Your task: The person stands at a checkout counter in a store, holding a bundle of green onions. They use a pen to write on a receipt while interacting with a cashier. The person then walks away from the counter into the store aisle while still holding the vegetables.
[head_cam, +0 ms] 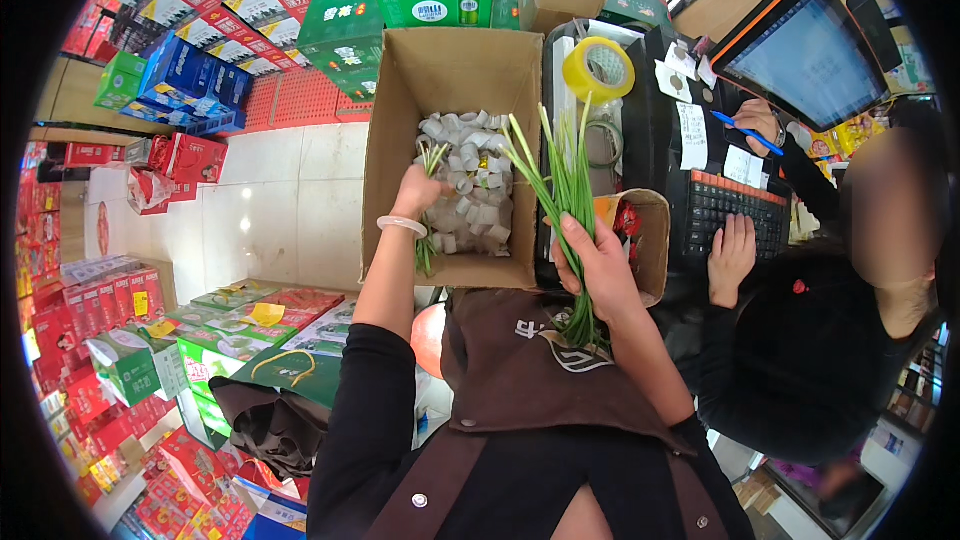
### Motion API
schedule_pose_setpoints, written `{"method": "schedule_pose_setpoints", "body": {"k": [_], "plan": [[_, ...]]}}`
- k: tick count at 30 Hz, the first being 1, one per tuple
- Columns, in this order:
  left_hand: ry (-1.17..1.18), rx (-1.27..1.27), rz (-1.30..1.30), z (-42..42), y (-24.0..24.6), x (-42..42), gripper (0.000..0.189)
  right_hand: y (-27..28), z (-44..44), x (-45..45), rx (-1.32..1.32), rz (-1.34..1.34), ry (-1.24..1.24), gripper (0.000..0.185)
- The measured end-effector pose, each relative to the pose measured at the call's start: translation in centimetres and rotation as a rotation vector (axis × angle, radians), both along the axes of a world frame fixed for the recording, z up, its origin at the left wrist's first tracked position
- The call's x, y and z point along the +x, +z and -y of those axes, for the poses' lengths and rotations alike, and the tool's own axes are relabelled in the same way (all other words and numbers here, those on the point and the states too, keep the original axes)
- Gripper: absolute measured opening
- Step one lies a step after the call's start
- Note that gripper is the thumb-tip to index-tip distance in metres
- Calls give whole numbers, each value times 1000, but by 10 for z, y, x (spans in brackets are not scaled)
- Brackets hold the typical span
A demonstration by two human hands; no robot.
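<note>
Over the left part of an open cardboard box [457, 60], my left hand [420, 191] is closed around a small bunch of green stalks [426, 251]. A pale bangle [403, 224] circles that wrist. Inside the box lie many whitish, translucent rings or tube-like pieces [469, 157]. My right hand [596, 262], beside the box's right wall, grips a larger bunch of long green stalks with pale ends [574, 172]. Its lower tips hang before my brown apron [517, 382].
Right of the box are a yellow tape roll [598, 70] and a small cut-open carton [651, 240]. Farther right, a person in black [787, 367] holds a blue pen [746, 133] by a keyboard [731, 214] and screen [806, 49]. Green beer cartons [435, 7] stand beyond the box.
</note>
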State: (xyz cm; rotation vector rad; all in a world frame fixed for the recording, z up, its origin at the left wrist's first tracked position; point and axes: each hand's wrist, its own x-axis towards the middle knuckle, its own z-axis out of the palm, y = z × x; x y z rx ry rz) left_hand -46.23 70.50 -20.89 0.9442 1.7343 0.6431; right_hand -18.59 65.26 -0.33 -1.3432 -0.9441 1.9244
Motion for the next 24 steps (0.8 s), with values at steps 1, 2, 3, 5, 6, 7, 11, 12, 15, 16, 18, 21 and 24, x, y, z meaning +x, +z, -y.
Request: {"method": "schedule_pose_setpoints", "body": {"k": [1,2,3,5,6,7,11,12,15,16,18,21,24], "plan": [[-63,-19,-64,0,-4,1,42,1,0,0,6,13,5,33],[-15,27,89,1,-8,1,43,1,1,0,6,19,4,32],[76,17,175,2,-12,1,44,1,2,1,-1,11,6,32],[249,-31,330,4,-15,1,48,1,2,2,1,2,-2,31],[205,11,259,2,-14,2,55,0,3,3,-2,1,-8,31],[219,17,252,3,-12,4,55,0,3,3,1,-14,-13,31],[83,301,70,10,22,25,56,-2,4,6,-30,-41,-4,30],[154,333,179,13,36,38,56,-2,4,6,-47,-36,-11,30],[123,185,528,23,91,41,54,-2,3,5,-51,-39,-9,30],[127,254,600,27,107,51,47,-2,3,4,-46,-49,-5,29],[87,396,596,34,133,69,34,-1,4,2,-50,-47,25,27],[-106,777,307,27,154,85,22,-1,5,2,-4,-58,53,25],[27,561,305,35,165,88,17,-2,5,4,7,-99,59,29]]}}
